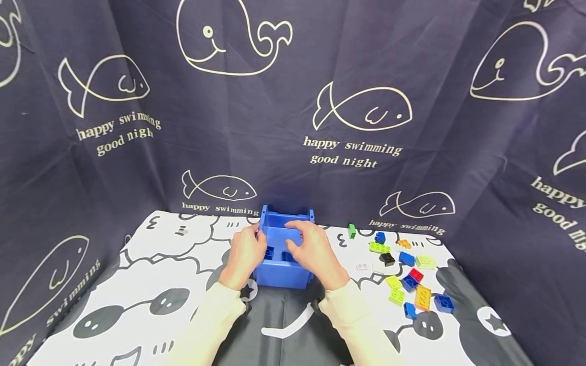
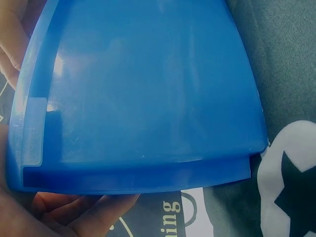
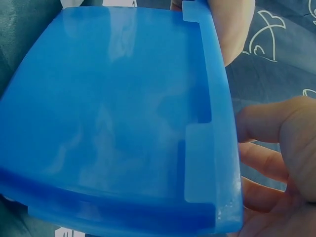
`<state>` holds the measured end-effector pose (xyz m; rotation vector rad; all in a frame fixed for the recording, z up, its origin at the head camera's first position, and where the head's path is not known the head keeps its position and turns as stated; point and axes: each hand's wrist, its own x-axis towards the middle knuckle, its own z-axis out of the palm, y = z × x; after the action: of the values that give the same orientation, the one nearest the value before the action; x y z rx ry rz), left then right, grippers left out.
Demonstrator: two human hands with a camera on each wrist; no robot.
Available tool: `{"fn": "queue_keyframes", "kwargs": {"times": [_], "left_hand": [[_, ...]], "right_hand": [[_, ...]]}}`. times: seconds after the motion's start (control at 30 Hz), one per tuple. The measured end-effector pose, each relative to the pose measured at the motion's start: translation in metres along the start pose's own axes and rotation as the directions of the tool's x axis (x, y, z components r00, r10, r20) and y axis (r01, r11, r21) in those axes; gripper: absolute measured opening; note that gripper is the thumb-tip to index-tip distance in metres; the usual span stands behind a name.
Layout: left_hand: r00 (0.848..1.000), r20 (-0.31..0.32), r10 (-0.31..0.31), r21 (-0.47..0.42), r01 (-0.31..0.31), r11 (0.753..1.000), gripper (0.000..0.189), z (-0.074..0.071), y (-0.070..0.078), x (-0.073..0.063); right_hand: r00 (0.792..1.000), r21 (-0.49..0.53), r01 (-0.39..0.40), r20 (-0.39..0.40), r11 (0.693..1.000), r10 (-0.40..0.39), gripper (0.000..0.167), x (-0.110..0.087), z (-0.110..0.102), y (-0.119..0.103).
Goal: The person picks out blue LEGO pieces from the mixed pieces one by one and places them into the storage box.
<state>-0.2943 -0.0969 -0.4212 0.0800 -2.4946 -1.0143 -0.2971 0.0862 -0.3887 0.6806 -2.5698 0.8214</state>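
A blue plastic box with an open top stands at the middle back of the cloth. My left hand grips its left wall, thumb at the rim and fingers along the outside, as the left wrist view also shows. Over the right side of the box reaches my right hand, its fingers loosely bent and apart with nothing between them. In the right wrist view those fingers show just past the rim. Inside the box lies a dark blue brick, with another partly hidden by the right hand.
Several loose toy bricks lie at the right, among them an orange brick, a red brick, a black brick and a green brick. A pale pink brick is nearer the box. Dark curtain hangs close behind.
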Motion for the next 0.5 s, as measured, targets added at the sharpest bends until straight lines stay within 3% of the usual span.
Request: {"fn": "queue_keyframes", "kwargs": {"times": [0.23, 0.5], "left_hand": [[1.0, 0.003, -0.023, 0.001, 0.023, 1.0, 0.039, -0.001, 0.0003, -0.0002], [1.0, -0.01, -0.003, 0.006, 0.003, 1.0, 0.037, 0.0007, 0.0, -0.0009]], "right_hand": [[1.0, 0.001, -0.005, 0.014, 1.0, 0.005, 0.037, -0.0009, -0.0014, -0.0005], [1.0, 0.009, -0.011, 0.006, 1.0, 0.011, 0.036, -0.001, -0.0063, 0.0008]]}}
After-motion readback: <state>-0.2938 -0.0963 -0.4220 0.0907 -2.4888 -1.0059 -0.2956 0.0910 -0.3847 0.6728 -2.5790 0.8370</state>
